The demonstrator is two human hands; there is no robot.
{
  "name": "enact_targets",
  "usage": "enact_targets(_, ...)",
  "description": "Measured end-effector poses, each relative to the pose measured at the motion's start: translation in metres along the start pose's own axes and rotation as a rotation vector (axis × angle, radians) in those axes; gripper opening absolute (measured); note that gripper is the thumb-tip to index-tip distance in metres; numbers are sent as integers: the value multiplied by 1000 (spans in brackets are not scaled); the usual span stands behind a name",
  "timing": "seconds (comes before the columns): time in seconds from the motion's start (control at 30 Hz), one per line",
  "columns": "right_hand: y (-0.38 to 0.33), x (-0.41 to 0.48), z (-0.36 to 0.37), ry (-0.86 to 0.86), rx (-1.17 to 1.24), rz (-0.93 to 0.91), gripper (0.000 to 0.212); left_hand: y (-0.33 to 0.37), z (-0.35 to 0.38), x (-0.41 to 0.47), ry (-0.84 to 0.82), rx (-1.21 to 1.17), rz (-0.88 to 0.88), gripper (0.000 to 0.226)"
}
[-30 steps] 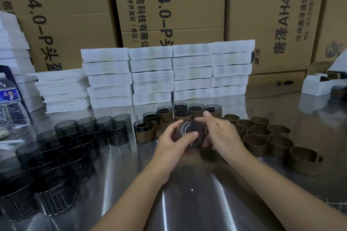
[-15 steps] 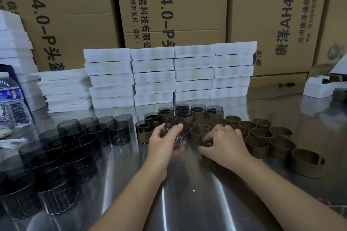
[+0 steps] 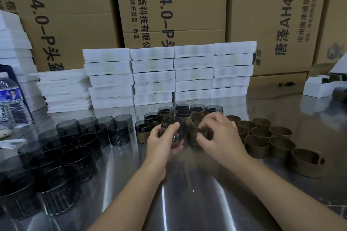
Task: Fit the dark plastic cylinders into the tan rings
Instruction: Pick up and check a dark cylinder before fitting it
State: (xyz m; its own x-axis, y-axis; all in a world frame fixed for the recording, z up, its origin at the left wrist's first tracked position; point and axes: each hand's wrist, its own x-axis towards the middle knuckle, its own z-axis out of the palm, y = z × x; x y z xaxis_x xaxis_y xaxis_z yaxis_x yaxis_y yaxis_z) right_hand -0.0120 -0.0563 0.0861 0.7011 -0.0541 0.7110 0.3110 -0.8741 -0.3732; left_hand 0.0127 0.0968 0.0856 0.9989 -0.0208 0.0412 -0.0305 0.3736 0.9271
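My left hand (image 3: 163, 141) grips a dark see-through plastic cylinder (image 3: 174, 127), tilted with its open end facing me, just above the steel table. Right beside it my right hand (image 3: 218, 135) pinches a tan ring (image 3: 195, 124) lifted off the table. Several loose dark cylinders (image 3: 75, 144) stand at the left. Several empty tan rings (image 3: 266, 137) stand at the right. Behind my hands stand several cylinders seated in tan rings (image 3: 165, 112).
The shiny steel table (image 3: 187, 193) spreads in front of me. Stacks of white foam trays (image 3: 169, 75) line the back, with cardboard boxes (image 3: 169, 5) behind them. A water bottle (image 3: 11, 107) stands at the far left, a small white box (image 3: 317, 88) at the far right.
My hands have parted: the left carried the dark cylinder left and forward, and the right reached down among the tan rings and picked one up.
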Motion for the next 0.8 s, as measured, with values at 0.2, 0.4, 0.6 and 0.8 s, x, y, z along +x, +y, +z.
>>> enact_targets(0.2,-2,1,-2,75,76,5,10,0,2,-3,-24,15,-24,28)
enact_targets(0.4,-3,2,-4,172,310,63,19,3,2,-7,-40,30,-41,27)
enact_targets(0.6,-6,2,-3,165,341,-29,24,5,7,-12,-137,80,-178,43)
enact_targets(0.8,-8,-1,-2,85,340,-145,38,4,6,-15,-284,166,-128,79)
